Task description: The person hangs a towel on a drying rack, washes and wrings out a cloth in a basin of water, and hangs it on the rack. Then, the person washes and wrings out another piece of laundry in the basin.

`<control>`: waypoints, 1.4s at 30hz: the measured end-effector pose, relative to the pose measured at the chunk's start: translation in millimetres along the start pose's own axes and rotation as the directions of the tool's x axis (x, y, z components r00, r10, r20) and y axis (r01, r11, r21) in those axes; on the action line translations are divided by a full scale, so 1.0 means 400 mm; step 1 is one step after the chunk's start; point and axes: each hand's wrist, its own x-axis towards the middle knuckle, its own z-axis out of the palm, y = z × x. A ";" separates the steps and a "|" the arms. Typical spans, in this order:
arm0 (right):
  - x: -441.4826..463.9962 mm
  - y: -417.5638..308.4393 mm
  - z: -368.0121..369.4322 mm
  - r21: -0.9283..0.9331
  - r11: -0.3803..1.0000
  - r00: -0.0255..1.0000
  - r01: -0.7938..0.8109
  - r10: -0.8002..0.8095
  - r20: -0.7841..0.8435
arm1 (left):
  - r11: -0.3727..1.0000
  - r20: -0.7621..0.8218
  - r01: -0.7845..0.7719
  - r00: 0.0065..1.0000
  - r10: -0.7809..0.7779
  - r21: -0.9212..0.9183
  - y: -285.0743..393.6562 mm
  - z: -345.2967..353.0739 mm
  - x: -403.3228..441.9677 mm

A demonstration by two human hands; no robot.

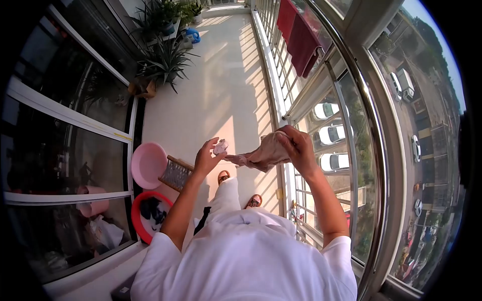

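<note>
My right hand (297,146) is closed on the upper right end of a thin, brownish-pink piece of cloth (265,151). The cloth hangs crumpled between my hands and narrows toward the left. Its narrow end reaches close to the fingertips of my left hand (205,157); whether they touch it I cannot tell. Between the thumb and fingers of that left hand sits a small, bunched pale-pink piece (220,146), which looks like fabric. Whether it joins the larger cloth is unclear.
On the left stand a pink basin (149,166), a washboard (175,173) and a red basin (138,220) with dark and white cloth inside. Dark red towels (303,45) hang by the window railing (369,108) on the right. Potted plants (165,62) line the far left.
</note>
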 end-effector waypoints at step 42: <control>1.427 0.502 0.113 -0.004 0.987 0.870 0.162 -0.141 0.472 | 0.828 0.314 -0.188 0.862 0.397 -0.529 0.298 -0.425 1.443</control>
